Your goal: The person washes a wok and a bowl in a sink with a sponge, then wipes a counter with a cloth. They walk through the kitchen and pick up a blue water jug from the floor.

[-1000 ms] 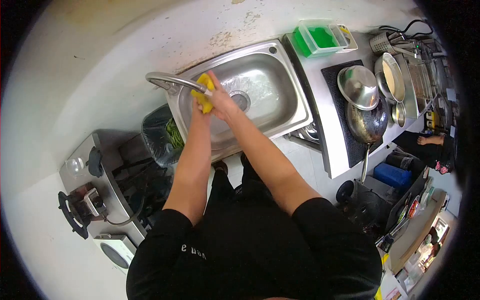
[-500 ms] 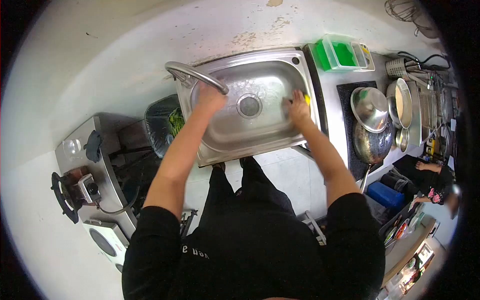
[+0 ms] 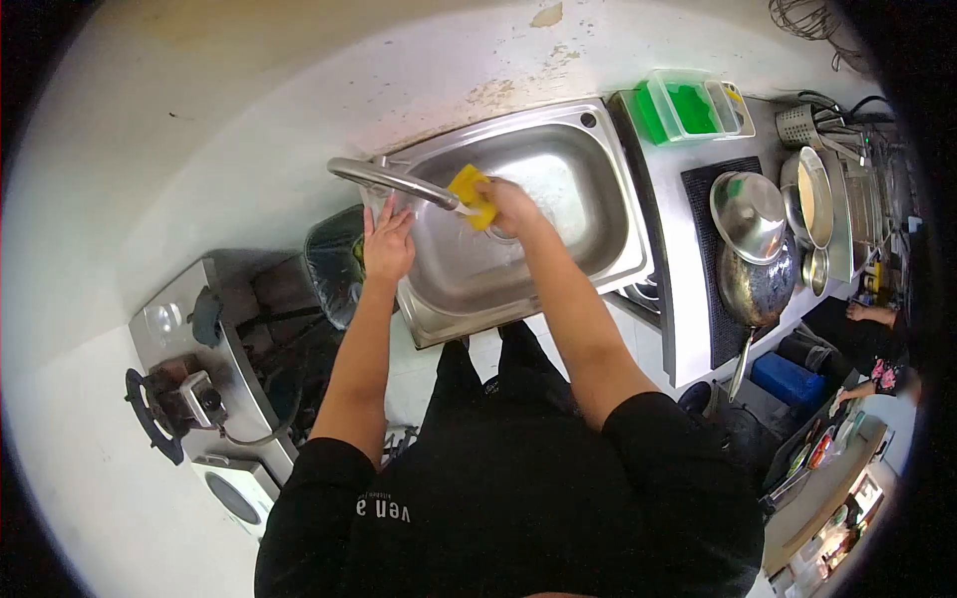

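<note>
My right hand (image 3: pixel 510 206) grips a yellow sponge (image 3: pixel 471 196) over the basin, just under the spout of the curved metal faucet (image 3: pixel 394 179). A little water seems to run from the spout beside the sponge. On the left rim of the stainless steel sink (image 3: pixel 439 327) rests my left hand (image 3: pixel 389 244), its fingers spread below the faucet and nothing in it. Part of the drain (image 3: pixel 501 234) is hidden by my right hand and wrist.
Right of the sink, the counter bears a green-and-clear container (image 3: pixel 688 108), an upturned metal bowl (image 3: pixel 748 217) and a dark wok (image 3: pixel 755 284). A lined bin (image 3: pixel 334 264) stands to the left. Another person's hand (image 3: pixel 869 314) shows far right.
My right hand has brought the sponge from the basin's right side leftward to the spout. My left hand has drawn back from under the faucet to the left rim.
</note>
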`<state>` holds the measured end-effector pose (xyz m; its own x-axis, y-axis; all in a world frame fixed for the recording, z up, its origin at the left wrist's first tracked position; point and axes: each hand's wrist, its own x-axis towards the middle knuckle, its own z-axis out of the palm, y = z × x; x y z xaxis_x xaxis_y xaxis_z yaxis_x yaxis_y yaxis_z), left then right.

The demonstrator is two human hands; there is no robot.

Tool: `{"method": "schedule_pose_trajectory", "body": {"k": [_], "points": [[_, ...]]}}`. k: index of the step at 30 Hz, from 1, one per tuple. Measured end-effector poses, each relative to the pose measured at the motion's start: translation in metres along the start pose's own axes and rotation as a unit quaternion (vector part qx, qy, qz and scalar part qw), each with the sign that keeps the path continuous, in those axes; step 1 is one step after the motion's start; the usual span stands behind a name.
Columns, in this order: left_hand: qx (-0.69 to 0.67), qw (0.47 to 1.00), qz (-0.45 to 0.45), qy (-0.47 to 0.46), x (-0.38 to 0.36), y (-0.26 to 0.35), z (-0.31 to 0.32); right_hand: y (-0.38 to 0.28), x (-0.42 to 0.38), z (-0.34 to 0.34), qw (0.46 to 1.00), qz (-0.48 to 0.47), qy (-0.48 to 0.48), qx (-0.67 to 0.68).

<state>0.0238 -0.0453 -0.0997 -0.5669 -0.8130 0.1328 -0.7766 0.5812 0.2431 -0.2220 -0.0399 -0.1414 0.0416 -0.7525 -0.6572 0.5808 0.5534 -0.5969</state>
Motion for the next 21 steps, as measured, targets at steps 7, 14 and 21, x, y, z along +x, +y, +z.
{"method": "schedule_pose_trajectory", "body": {"k": [7, 14, 21], "points": [[-0.043, 0.999, -0.001, 0.007, 0.0, -0.006, 0.004, -0.088, 0.013, -0.092, 0.905, -0.228, 0.32, 0.162], [-0.06, 0.998, 0.0, 0.019, 0.006, -0.01, 0.01, 0.027, 0.083, 0.031, 0.949, -0.177, 0.258, -0.027], [-0.09, 0.995, 0.002, 0.032, 0.003, -0.013, 0.005, 0.034, -0.035, 0.031, 0.956, -0.04, -0.112, 0.269]]}}
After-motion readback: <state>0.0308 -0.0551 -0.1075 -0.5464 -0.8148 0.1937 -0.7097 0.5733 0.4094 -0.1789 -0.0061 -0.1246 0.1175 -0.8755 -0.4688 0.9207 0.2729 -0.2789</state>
